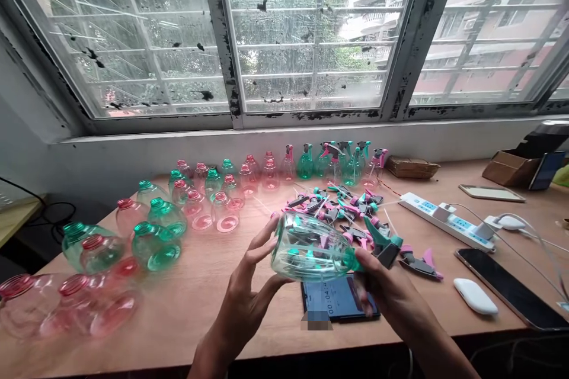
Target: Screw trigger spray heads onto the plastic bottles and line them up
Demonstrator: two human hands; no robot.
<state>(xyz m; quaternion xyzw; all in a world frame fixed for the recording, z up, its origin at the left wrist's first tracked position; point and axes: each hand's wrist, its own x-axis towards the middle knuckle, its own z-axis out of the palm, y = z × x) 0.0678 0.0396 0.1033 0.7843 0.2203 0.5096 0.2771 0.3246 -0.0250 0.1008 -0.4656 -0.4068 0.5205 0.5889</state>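
Observation:
A clear green spray bottle (311, 251) lies sideways in the air between my hands, its base to the left. My left hand (251, 287) is closed around the base end, fingers at the far side and thumb beneath. At the neck, my right hand (384, 287) pinches the collar of the green and grey trigger head (384, 243), which points up and right. The head sits at the bottle's mouth; whether it is fully threaded I cannot tell. Behind the bottle lies a pile of loose pink, green and grey trigger heads (342, 201). Another loose trigger head (422, 263) rests right of my right hand.
Several open pink bottles (93, 254) and green bottles (164, 213) stand on the left of the table (186, 320). Bottles with heads (306, 163) line the wall. A timer phone (338, 299) lies below my hands. A power strip (444, 219), dark phone (511, 287) and white case (475, 296) are right.

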